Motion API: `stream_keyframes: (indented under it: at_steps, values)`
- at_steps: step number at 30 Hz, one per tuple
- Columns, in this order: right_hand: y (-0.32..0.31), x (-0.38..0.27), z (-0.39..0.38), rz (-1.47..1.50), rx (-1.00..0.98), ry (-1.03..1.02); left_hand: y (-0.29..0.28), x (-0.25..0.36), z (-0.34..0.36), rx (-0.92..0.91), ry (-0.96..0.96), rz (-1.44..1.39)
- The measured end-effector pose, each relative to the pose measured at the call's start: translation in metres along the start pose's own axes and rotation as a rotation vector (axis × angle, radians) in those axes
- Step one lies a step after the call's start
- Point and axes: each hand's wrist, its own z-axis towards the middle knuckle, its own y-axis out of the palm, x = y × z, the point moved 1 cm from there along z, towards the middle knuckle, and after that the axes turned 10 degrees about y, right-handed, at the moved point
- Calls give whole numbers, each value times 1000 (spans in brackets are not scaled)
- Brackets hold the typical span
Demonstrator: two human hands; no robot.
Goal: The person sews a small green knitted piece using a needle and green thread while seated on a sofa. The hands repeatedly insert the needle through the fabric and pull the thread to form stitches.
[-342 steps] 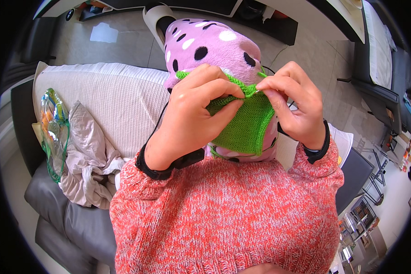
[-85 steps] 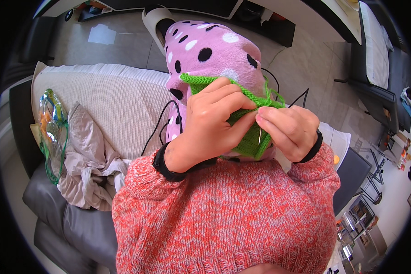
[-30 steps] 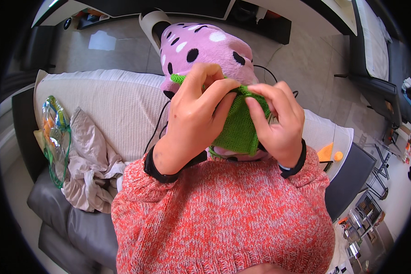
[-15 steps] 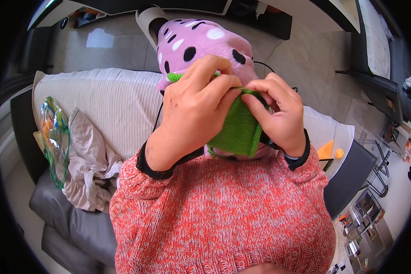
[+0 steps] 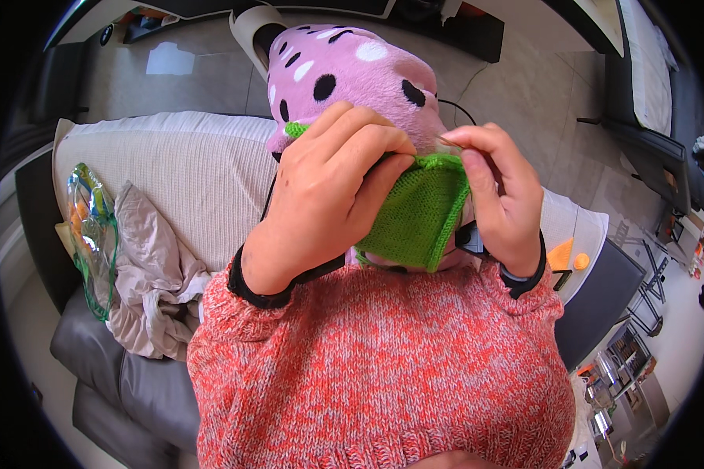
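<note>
A piece of bright green knitting [image 5: 418, 211] hangs over my lap, its upper edge pinched between the thumb and fingers of my left hand [image 5: 325, 191]. More of the green knit [image 5: 296, 129] peeks out beyond that hand's knuckles. At the piece's upper right corner, my right hand [image 5: 502, 195] is closed in a pinch on a thin knitting needle [image 5: 448, 142], of which only a short tip shows. My left fingers hide whatever runs along the work's top edge. Underneath lies a pink fleece blanket [image 5: 352, 70] with black and white spots, covering my legs.
A cream ribbed cover [image 5: 188, 156] lies over the grey sofa [image 5: 145, 391]. To the left are a clear bag with green trim [image 5: 94, 242] and a crumpled beige cloth [image 5: 149, 273]. An orange ball [image 5: 581, 262] and an orange triangular piece [image 5: 561, 254] lie at the right.
My right hand has moved right and away from my left, and the needle tip has come off the knitting's edge. More of the green piece's right side now shows.
</note>
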Motion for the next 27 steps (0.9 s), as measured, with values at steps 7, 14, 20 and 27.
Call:
stream_keyframes:
  at_steps: [7,14,20,27]
  values:
    - [-3,-5,-3,-317,166,-384,1,-1,-1,7,3,-8]
    - [0,-6,-6,-333,196,-398,1,-1,-2,17,3,-27]
    - [1,-7,-4,-375,201,-425,1,-1,-1,27,15,-23]
    - [-2,-10,2,-349,96,-393,0,0,-2,16,4,-46]
